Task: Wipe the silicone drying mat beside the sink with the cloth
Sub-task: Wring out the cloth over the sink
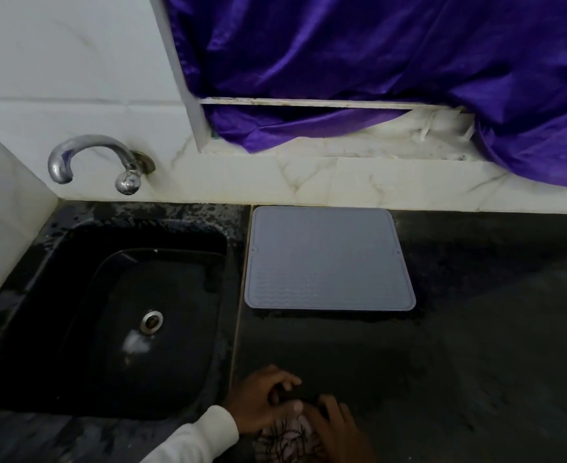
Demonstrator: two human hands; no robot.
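Note:
The grey silicone drying mat [329, 259] lies flat on the dark counter, right of the black sink [108, 315] and against the back wall. Nothing lies on the mat. At the bottom edge of the view both hands meet over a pale checked cloth [289, 436]. My left hand [262, 399], in a white sleeve, curls its fingers round the cloth's top. My right hand [339, 429] grips the cloth from the right. Both hands are well short of the mat's near edge, and part of the cloth is hidden under them.
A chrome tap [91, 162] sticks out of the wall above the sink's back left. A purple curtain [375, 61] hangs over a ledge behind the mat. The dark counter [476, 329] stretches right of the mat. Water spots speckle the sink's back rim.

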